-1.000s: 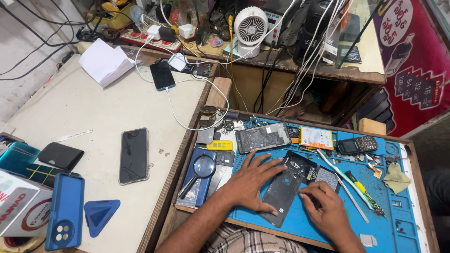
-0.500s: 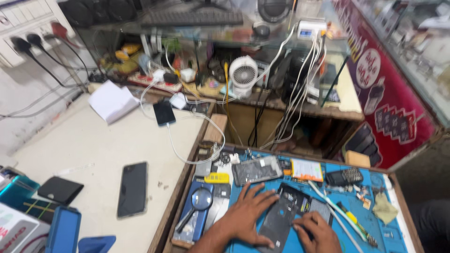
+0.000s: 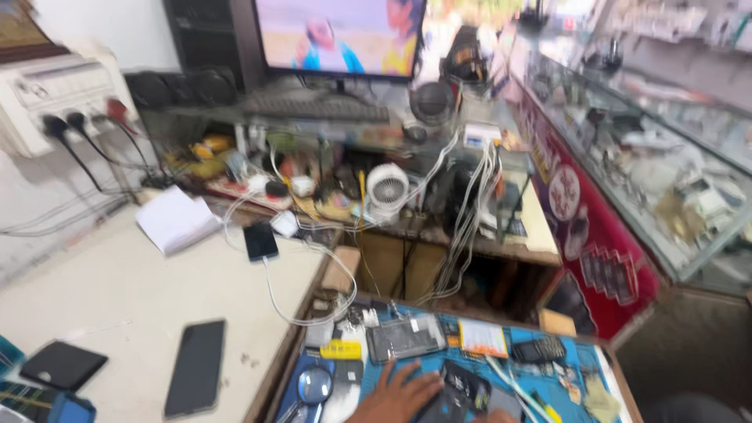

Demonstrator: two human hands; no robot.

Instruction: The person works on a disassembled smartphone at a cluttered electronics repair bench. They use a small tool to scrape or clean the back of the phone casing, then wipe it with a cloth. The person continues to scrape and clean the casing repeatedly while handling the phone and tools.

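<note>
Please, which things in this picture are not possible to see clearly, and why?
- Right hand: head view, cut off by the bottom edge.
- Left hand: only fingers show; wrist is cut off.
- Opened phone: blurred, partly off frame.
- Small parts on the blue mat: too blurred to identify.

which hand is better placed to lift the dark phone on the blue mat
Left, probably. The left hand lies flat beside the phone, touching it; only a sliver of the right hand shows at the frame's bottom edge.

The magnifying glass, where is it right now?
In the head view the magnifying glass lies at the blue mat's left edge, bottom centre, just left of the left hand.
</note>
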